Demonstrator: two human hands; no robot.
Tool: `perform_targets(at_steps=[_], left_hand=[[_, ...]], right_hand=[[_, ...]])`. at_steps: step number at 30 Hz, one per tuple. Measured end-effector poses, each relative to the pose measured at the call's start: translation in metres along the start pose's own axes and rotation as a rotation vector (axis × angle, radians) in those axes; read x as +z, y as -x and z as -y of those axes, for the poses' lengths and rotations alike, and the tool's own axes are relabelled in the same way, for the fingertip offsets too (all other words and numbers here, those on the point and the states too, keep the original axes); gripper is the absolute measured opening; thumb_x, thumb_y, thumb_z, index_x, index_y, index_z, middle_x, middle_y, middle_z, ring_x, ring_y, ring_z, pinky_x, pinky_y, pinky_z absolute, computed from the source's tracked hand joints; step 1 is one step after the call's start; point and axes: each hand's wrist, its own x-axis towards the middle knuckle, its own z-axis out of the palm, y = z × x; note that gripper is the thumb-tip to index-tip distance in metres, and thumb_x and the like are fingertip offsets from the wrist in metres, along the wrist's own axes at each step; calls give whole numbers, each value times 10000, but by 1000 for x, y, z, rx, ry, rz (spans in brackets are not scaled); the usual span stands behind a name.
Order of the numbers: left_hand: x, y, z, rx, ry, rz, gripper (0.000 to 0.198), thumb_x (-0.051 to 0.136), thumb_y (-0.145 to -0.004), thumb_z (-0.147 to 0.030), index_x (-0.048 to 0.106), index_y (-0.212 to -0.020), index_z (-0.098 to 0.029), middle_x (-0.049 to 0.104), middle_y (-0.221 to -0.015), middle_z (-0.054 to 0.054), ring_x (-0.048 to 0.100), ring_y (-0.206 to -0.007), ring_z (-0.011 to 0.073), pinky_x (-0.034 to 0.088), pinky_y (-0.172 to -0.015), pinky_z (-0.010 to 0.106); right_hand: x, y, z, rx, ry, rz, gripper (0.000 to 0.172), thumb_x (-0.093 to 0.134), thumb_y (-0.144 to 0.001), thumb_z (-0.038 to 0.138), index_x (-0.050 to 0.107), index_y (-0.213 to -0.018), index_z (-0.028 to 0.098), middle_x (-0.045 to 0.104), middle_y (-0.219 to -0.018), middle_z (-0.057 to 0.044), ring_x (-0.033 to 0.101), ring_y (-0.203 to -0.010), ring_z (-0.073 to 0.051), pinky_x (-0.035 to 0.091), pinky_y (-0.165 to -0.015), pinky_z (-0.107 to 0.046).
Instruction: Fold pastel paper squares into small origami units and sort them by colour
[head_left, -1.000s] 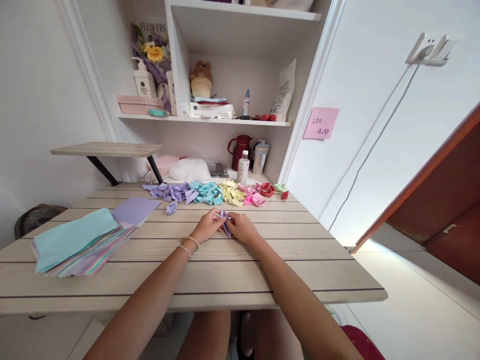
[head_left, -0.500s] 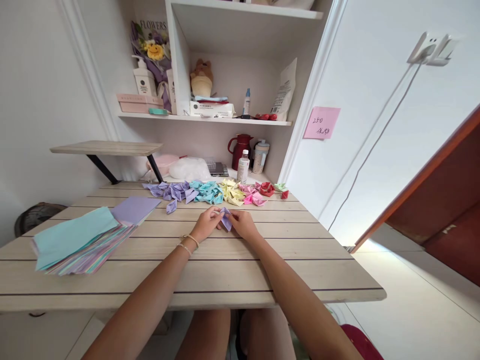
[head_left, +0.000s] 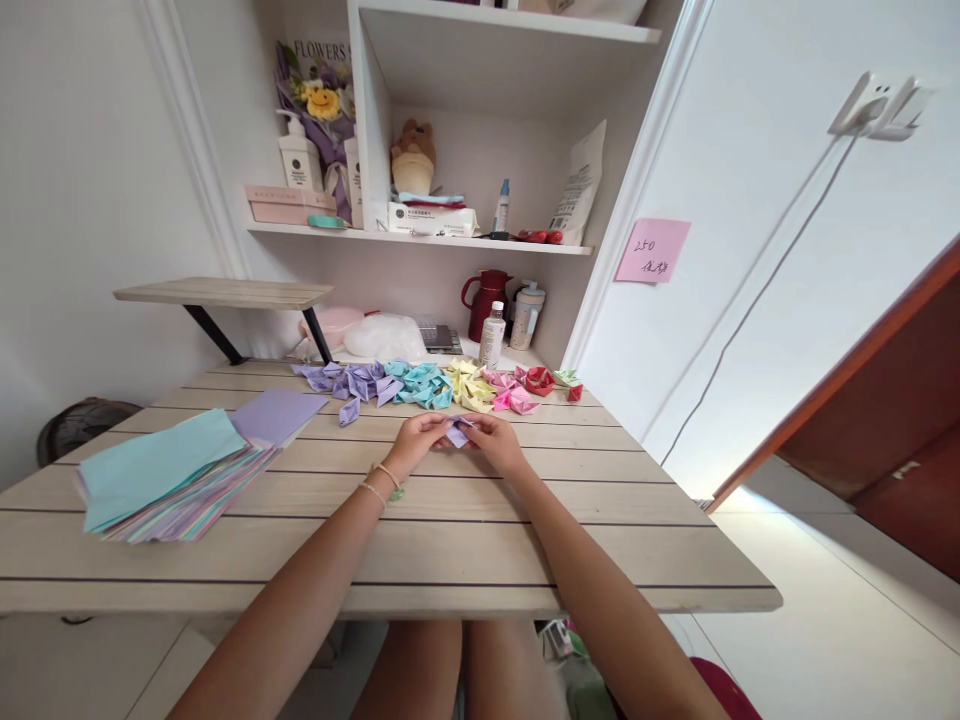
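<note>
Between my two hands, above the middle of the table, is a small folded purple paper (head_left: 457, 435). My left hand (head_left: 418, 440) pinches its left side, and my right hand (head_left: 496, 442) grips its right side. The fingers partly cover the paper, so its exact folds are hard to make out. Just beyond my hands lies a row of folded paper pieces: purple ones (head_left: 360, 381), blue ones (head_left: 421, 385), yellow ones (head_left: 469, 386), pink ones (head_left: 516, 399), a red one (head_left: 538, 380) and green ones (head_left: 567, 378).
A stack of coloured paper sheets (head_left: 161, 465) lies at the left of the table (head_left: 450, 540), beside a purple sheet (head_left: 277, 416). Behind the row stand a bottle (head_left: 492, 338), a dark red jug (head_left: 487, 303) and a tumbler (head_left: 527, 315). A small raised shelf (head_left: 225, 292) sits at the back left.
The purple paper has turned between my fingers and now shows as a shorter, wider shape. Both hands still hold it, and the camera view has shifted slightly.
</note>
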Motion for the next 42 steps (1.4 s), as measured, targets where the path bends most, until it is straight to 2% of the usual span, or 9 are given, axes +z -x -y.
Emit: perform_targets(at_steps=[5, 10, 14, 20, 25, 29, 33, 37, 42], left_hand=[[-4, -2, 1, -40, 114, -51, 337, 721, -608, -348, 677, -858, -126, 676, -694, 29, 595, -602, 112, 475, -615, 236], [-6, -2, -1, -65, 115, -74, 338, 734, -593, -343, 673, -839, -121, 666, -668, 23, 583, -578, 103, 460, -583, 219], [-5, -2, -1, -64, 89, -57, 337, 733, -587, -359, 667, -812, -118, 666, -684, 36, 592, -583, 114, 459, -564, 220], [-2, -1, 0, -65, 49, -32, 291, 708, -618, -335, 628, -800, -121, 640, -613, 23, 583, -542, 106, 452, -536, 213], [1, 1, -3, -48, 0, -31, 280, 687, -627, -308, 593, -828, -138, 621, -578, 1, 575, -493, 101, 439, -490, 202], [1, 1, -2, -36, -7, -41, 266, 667, -643, -288, 575, -846, -141, 613, -577, -6, 574, -492, 99, 431, -482, 192], [-1, 0, -1, -42, -3, -44, 277, 656, -660, -308, 568, -868, -147, 625, -609, 3, 579, -511, 102, 441, -502, 202], [-2, -1, 1, -47, -12, -7, 316, 681, -643, -338, 602, -871, -134, 632, -640, 23, 581, -534, 103, 440, -511, 202], [-3, -3, 7, -12, -86, 7, 336, 713, -614, -334, 618, -853, -118, 649, -667, 45, 577, -532, 104, 449, -514, 212]], right_hand=[[-2, 0, 5, 18, -168, 36, 448, 692, -617, 407, 655, -988, 159, 637, -665, -8, 543, -556, -113, 461, -569, -252], [-2, 0, 5, 73, -180, -7, 378, 669, -619, 474, 664, -830, 160, 634, -689, -6, 563, -546, -109, 454, -549, -246], [-1, -1, 5, 129, -207, -59, 344, 656, -617, 489, 619, -703, 158, 607, -631, 2, 562, -527, -110, 443, -523, -231], [-1, -2, 3, 137, -214, -82, 313, 668, -602, 431, 599, -749, 163, 581, -553, 16, 544, -515, -116, 445, -524, -235], [-1, -3, 0, 60, -121, -55, 296, 646, -621, 402, 602, -797, 167, 565, -520, 29, 522, -498, -115, 444, -531, -244], [-1, -2, -2, 39, -87, -30, 297, 635, -633, 393, 637, -805, 150, 630, -658, -14, 535, -550, -112, 447, -560, -240], [-2, 0, -4, 25, -40, 13, 376, 678, -609, 355, 654, -913, 135, 659, -792, -47, 559, -611, -120, 455, -606, -249], [-4, 0, -6, -1, 81, 18, 438, 674, -627, 368, 652, -986, 118, 659, -740, -40, 557, -596, -126, 441, -582, -247], [-6, -2, -7, -73, 340, 0, 333, 572, -723, 404, 687, -917, 158, 667, -709, -20, 532, -578, -129, 415, -567, -239]])
